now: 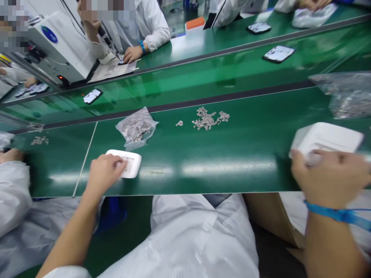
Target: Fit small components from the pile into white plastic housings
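Observation:
My left hand (pixel 104 173) rests on a small white plastic housing (pixel 130 163) lying flat near the front edge of the green bench (pixel 220 154). Its fingers grip the housing's left side. At the far right my right hand (pixel 327 174) holds a stack of white housings (pixel 327 139) just above the bench; a blue strap circles that wrist. Between the hands, further back, lie a clear bag of small metal parts (pixel 136 128) and a loose heap of the same silvery parts (pixel 209 119).
A larger clear bag of parts (pixel 344 94) sits at the back right. Behind the bench runs a green conveyor (pixel 203 83) carrying dark phone-like devices (pixel 92 96). Other people in white coats work across it and at my left, beside a white machine (pixel 62 48).

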### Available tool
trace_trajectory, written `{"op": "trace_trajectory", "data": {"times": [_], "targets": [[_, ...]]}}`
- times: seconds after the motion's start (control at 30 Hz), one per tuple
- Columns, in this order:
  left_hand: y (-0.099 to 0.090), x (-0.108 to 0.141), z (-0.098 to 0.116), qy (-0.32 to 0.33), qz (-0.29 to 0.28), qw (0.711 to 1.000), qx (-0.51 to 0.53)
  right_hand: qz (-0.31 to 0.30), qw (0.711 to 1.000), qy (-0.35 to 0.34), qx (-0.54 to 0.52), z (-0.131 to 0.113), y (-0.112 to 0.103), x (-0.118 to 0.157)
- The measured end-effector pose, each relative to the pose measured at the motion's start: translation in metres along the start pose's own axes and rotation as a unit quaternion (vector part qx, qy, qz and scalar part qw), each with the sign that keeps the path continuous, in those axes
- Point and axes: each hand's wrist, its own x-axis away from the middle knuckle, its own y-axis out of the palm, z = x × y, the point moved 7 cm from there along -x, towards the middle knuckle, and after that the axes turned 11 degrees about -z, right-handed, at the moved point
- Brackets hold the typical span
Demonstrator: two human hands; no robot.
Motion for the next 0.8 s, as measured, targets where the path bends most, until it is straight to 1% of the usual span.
{"op": "trace_trajectory", "data": {"times": [0.03,0.07,0.1,0.13,0.17,0.2,0.23,0.27,0.3,0.33,0.37,0.43,0.47,0.5,0.53,0.57,0.63,0.67,0.7,0.73,0.77,0.8], "targets": [[0.000,0.001,-0.020,-0.027,0.004,1.000,-0.003,0.015,0.998,0.014,0.058,-0.014,-0.003,0.007],[-0.001,0.000,-0.039,-0.050,0.007,0.999,-0.008,0.003,0.996,0.006,0.093,-0.031,-0.002,0.012],[-0.003,0.000,-0.054,-0.071,0.015,0.997,-0.016,-0.015,0.995,-0.016,0.102,-0.050,0.000,0.018],[-0.008,-0.002,-0.064,-0.084,0.035,0.995,-0.027,-0.020,0.994,-0.035,0.101,-0.068,0.000,0.025],[-0.016,-0.005,-0.067,-0.093,0.069,0.993,-0.040,-0.035,0.993,-0.058,0.099,-0.087,0.001,0.031],[-0.024,-0.008,-0.062,-0.085,0.111,0.989,-0.044,-0.047,0.991,-0.080,0.092,-0.104,0.001,0.038],[-0.031,-0.013,-0.047,-0.059,0.150,0.986,-0.039,-0.063,0.989,-0.102,0.081,-0.120,0.002,0.045],[-0.036,-0.020,-0.024,-0.019,0.180,0.983,-0.027,-0.082,0.986,-0.125,0.067,-0.136,0.003,0.051],[-0.037,-0.030,0.007,0.050,0.190,0.980,0.004,-0.100,0.983,-0.146,0.049,-0.149,0.003,0.058],[-0.032,-0.042,0.043,0.122,0.164,0.979,0.027,-0.117,0.978,-0.168,0.028,-0.162,0.004,0.064],[-0.027,-0.055,0.080,0.175,0.142,0.973,0.040,-0.134,0.972,-0.191,0.005,-0.174,0.003,0.069],[-0.017,-0.078,0.153,0.281,0.113,0.948,0.097,-0.167,0.954,-0.242,-0.055,-0.194,0.002,0.074],[-0.015,-0.088,0.184,0.323,0.109,0.930,0.135,-0.179,0.943,-0.263,-0.093,-0.200,0.001,0.071],[-0.016,-0.096,0.209,0.349,0.114,0.913,0.177,-0.181,0.935,-0.276,-0.131,-0.205,-0.001,0.064],[-0.018,-0.101,0.227,0.368,0.127,0.894,0.223,-0.172,0.930,-0.281,-0.161,-0.206,-0.002,0.052],[-0.021,-0.102,0.240,0.388,0.146,0.872,0.260,-0.157,0.929,-0.282,-0.182,-0.206,-0.003,0.036],[-0.026,-0.090,0.255,0.457,0.189,0.817,0.298,-0.127,0.933,-0.283,-0.180,-0.204,0.005,-0.004],[-0.027,-0.079,0.258,0.501,0.206,0.786,0.296,-0.137,0.930,-0.294,-0.173,-0.204,0.015,-0.024],[-0.026,-0.066,0.260,0.542,0.219,0.761,0.283,-0.165,0.923,-0.304,-0.166,-0.205,0.028,-0.043],[-0.023,-0.055,0.260,0.572,0.229,0.744,0.261,-0.185,0.922,-0.306,-0.148,-0.205,0.042,-0.061],[-0.019,-0.045,0.260,0.590,0.236,0.736,0.234,-0.199,0.924,-0.301,-0.130,-0.204,0.056,-0.075],[-0.015,-0.037,0.260,0.600,0.243,0.735,0.204,-0.209,0.924,-0.298,-0.116,-0.203,0.069,-0.086]]}}
